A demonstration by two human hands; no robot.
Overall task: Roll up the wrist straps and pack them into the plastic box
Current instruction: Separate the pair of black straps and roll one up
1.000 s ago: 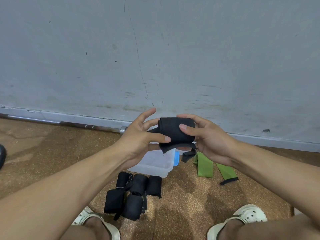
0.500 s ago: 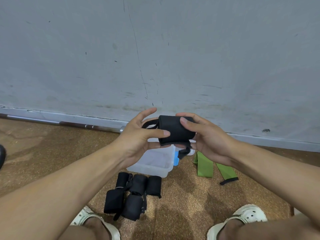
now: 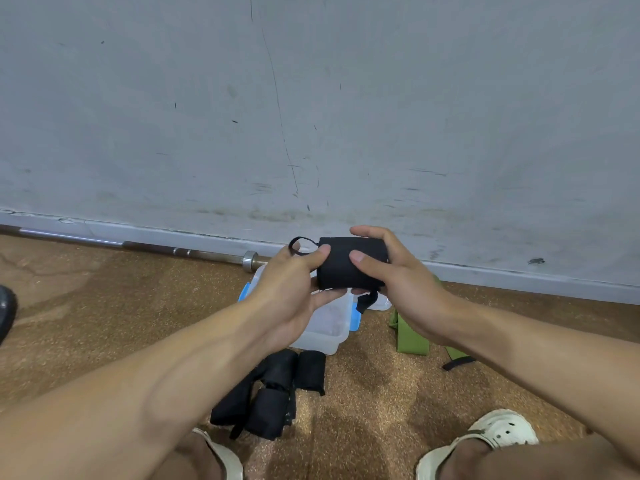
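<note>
Both hands hold a rolled black wrist strap (image 3: 341,266) in the air above the clear plastic box (image 3: 327,336). My left hand (image 3: 294,289) pinches its left end between thumb and fingers, where a thin thumb loop sticks out. My right hand (image 3: 398,275) wraps around the right end, thumb on the front. A short loose tail hangs below the roll. Several rolled black straps (image 3: 277,389) lie on the floor in front of the box. A green strap (image 3: 410,336) lies unrolled to the right of the box.
The box has blue clips and sits on brown speckled flooring near a grey wall. A steel barbell (image 3: 187,252) lies along the wall base. My two feet in white clogs (image 3: 498,434) are at the bottom. A dark object (image 3: 5,311) sits at the left edge.
The loose tail under the roll has grown shorter as the strap wound tighter. My left fingers closed from spread onto the roll's left end.
</note>
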